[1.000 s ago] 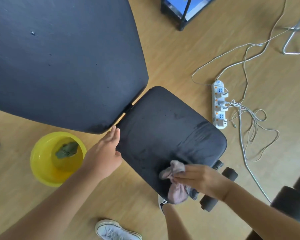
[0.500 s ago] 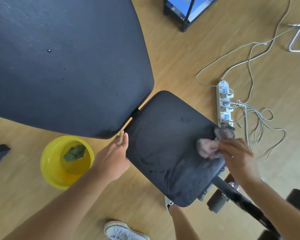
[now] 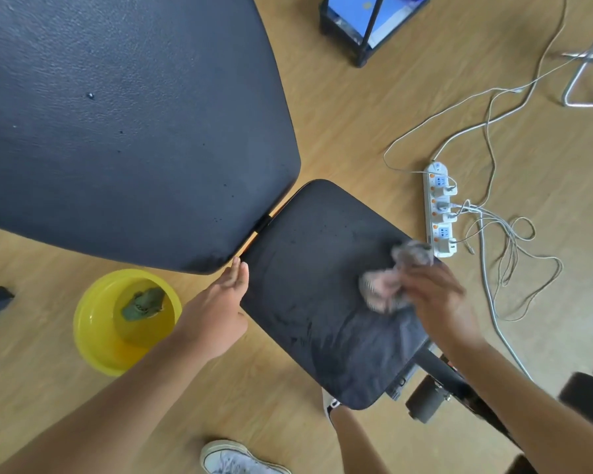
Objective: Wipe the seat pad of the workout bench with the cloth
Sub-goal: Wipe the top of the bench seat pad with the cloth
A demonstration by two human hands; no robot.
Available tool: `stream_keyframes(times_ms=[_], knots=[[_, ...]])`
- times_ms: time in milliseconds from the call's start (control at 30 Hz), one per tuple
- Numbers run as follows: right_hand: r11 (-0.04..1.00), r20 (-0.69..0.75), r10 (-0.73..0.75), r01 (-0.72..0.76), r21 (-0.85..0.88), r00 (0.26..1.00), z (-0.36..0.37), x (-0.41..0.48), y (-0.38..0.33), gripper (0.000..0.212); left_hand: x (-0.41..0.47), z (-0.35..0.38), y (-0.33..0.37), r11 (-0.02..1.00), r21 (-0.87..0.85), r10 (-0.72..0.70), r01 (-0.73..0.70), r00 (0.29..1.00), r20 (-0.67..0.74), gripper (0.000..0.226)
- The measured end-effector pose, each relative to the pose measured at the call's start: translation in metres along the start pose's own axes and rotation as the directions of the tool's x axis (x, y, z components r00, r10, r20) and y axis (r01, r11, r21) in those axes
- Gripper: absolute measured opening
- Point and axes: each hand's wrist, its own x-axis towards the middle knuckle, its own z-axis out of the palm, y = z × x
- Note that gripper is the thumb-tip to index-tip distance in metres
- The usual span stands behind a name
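Note:
The black seat pad (image 3: 315, 268) of the workout bench lies in the middle of the view, with damp streaks on its near half. A pinkish-grey cloth (image 3: 387, 285) is pressed on the pad's right side, bunched and blurred by motion. My right hand (image 3: 435, 299) grips that cloth from the right. My left hand (image 3: 216, 309) rests flat against the pad's left edge, fingers together, holding nothing. The large black back pad (image 3: 117, 131) fills the upper left.
A yellow basin (image 3: 93, 340) with water and a green cloth (image 3: 142, 302) sits on the wooden floor at left. A white power strip (image 3: 439, 213) with tangled cables lies right of the seat. Foam rollers (image 3: 425, 401) and a white shoe (image 3: 230, 460) are near me.
My right hand swept the cloth from the seat's near corner across to its right side, then slightly back toward the middle. My left hand stayed on the pad's left edge.

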Motion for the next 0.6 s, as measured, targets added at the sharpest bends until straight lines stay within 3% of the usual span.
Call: stream_keyframes(times_ms=[33, 67, 100, 133, 167, 200, 233, 267, 300, 333, 367, 433, 467, 533, 567, 600], knots=[[0.978, -0.173, 0.209, -0.208, 0.022, 0.963, 0.008, 0.016, -0.009, 0.03, 0.0, 0.0, 0.0, 1.0, 0.001, 0.002, -0.002, 1.0, -0.007, 0.083], [0.923, -0.245, 0.385, -0.368, 0.115, 0.89, 0.024, 0.024, -0.031, 0.03, -0.001, 0.0, 0.0, 1.0, 0.001, 0.002, -0.002, 1.0, -0.012, 0.082], [0.875, -0.191, 0.467, -0.42, 0.242, 0.863, 0.042, 0.03, -0.062, 0.027, -0.001, -0.001, 0.0, 1.0, -0.001, 0.0, 0.0, 1.0, -0.012, 0.082], [0.846, -0.023, 0.408, -0.368, 0.386, 0.913, 0.055, 0.029, -0.094, 0.021, -0.001, -0.002, -0.002, 1.0, -0.002, 0.001, -0.001, 1.0, -0.011, 0.082], [0.83, 0.115, 0.295, -0.314, 0.461, 0.949, 0.065, 0.022, -0.114, 0.008, -0.001, -0.003, -0.004, 1.0, -0.003, 0.005, -0.005, 1.0, -0.012, 0.082], [0.845, 0.215, 0.125, -0.218, 0.489, 0.969, 0.08, 0.004, -0.12, 0.012, -0.001, -0.003, -0.006, 1.0, -0.007, 0.01, -0.01, 1.0, -0.013, 0.083], [0.882, 0.223, -0.06, -0.053, 0.468, 0.973, 0.087, -0.018, -0.122, 0.027, -0.001, -0.004, -0.007, 1.0, -0.018, 0.014, -0.014, 1.0, -0.011, 0.083], [0.876, 0.245, -0.384, 0.267, 0.401, 0.89, 0.08, -0.041, -0.113, 0.033, -0.001, -0.004, -0.007, 0.999, -0.028, 0.017, -0.018, 1.0, -0.009, 0.084], [0.822, 0.309, -0.563, 0.479, 0.309, 0.767, 0.069, -0.046, -0.097, 0.028, -0.001, -0.004, -0.007, 0.999, -0.034, 0.021, -0.021, 1.0, -0.01, 0.084], [0.847, 0.356, -0.531, 0.477, 0.233, 0.769, 0.058, -0.037, -0.073, 0.026, 0.0, -0.004, -0.006, 0.999, -0.038, 0.021, -0.021, 1.0, -0.011, 0.083], [0.929, 0.39, -0.371, 0.344, 0.139, 0.843, 0.039, -0.021, -0.057, 0.028, -0.001, -0.004, -0.005, 0.999, -0.044, 0.014, -0.015, 1.0, -0.012, 0.083], [0.981, 0.065, -0.195, 0.194, 0.015, 0.979, 0.02, 0.018, -0.031, 0.029, -0.002, -0.002, -0.002, 0.999, -0.049, 0.005, -0.006, 1.0, -0.018, 0.081], [0.999, -0.098, -0.029, 0.027, -0.022, 0.995, 0.022, 0.033, -0.032, 0.026, -0.001, -0.001, -0.001, 0.999, -0.044, 0.008, -0.009, 1.0, -0.023, 0.081], [0.967, -0.323, 0.256, -0.24, 0.09, 0.911, 0.048, 0.05, -0.051, 0.026, 0.0, -0.002, 0.0, 0.999, -0.03, 0.015, -0.016, 1.0, -0.02, 0.082], [0.927, -0.329, 0.364, -0.305, 0.218, 0.872, 0.068, 0.052, -0.075, 0.025, 0.0, -0.004, -0.001, 0.999, -0.033, 0.013, -0.013, 1.0, -0.011, 0.082], [0.917, -0.286, 0.354, -0.27, 0.295, 0.89, 0.084, 0.045, -0.099, 0.025, 0.001, -0.004, -0.002, 0.999, -0.041, 0.012, -0.012, 1.0, -0.006, 0.082]])
